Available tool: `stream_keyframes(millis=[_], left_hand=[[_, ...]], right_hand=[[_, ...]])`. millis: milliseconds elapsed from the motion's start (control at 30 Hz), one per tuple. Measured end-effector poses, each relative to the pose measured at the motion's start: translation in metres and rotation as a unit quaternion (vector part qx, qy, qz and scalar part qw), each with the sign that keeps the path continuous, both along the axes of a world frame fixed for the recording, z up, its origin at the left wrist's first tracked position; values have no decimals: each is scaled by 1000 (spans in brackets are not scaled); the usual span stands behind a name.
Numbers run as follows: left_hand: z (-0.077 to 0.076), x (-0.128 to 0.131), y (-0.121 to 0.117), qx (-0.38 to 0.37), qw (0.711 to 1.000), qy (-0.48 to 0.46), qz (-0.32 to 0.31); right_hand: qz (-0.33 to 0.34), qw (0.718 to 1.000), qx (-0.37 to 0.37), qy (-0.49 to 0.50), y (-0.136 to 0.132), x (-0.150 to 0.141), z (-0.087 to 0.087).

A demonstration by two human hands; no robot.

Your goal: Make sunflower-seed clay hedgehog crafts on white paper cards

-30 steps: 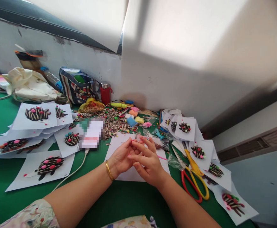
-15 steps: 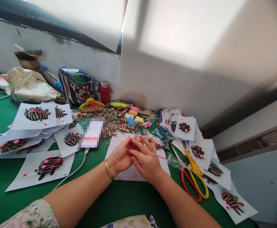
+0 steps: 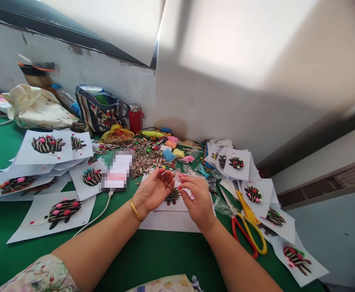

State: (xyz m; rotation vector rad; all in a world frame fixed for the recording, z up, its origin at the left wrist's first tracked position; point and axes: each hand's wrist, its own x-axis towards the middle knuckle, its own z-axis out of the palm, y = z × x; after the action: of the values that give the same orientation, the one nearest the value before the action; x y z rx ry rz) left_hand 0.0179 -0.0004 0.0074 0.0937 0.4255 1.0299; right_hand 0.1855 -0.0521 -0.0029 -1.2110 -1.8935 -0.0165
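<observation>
The one view comes from a camera worn on the person's head, set above and behind the left hand (image 3: 154, 192) and the right hand (image 3: 198, 200). It faces forward and tilts down, so the forearms (image 3: 101, 241) reach in from below and the hands lie near mid-frame, fairly close. The view is wide, taking in the counter (image 3: 171, 257) on either side of the hands and the wall (image 3: 134, 83) well beyond them.

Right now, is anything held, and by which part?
Cannot be told: the red at the fingertips of the right hand may be nails or a small piece. Nothing shows on the palm of the left hand.
</observation>
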Motion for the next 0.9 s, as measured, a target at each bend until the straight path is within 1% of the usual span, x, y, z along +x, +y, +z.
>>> stream_keyframes(millis=[100, 200, 267, 367, 667, 900], left_hand=[[2, -6, 8, -19, 999, 8, 34], [1, -8, 11, -29, 999, 9, 39], [1, -8, 11, -35, 999, 10, 39], [0, -8, 11, -39, 998, 13, 45], [-3, -9, 15, -47, 997, 15, 58], [-3, -9, 15, -47, 997, 17, 54]], right_hand=[[-6, 999, -51, 4, 8, 6, -9], [-5, 996, -89, -15, 13, 3, -17], [7, 994, -103, -33, 14, 0, -20], [23, 992, -108, -54, 15, -4, -21], [14, 989, -138, -44, 17, -12, -20], [-2, 992, -117, -39, 20, -13, -24]])
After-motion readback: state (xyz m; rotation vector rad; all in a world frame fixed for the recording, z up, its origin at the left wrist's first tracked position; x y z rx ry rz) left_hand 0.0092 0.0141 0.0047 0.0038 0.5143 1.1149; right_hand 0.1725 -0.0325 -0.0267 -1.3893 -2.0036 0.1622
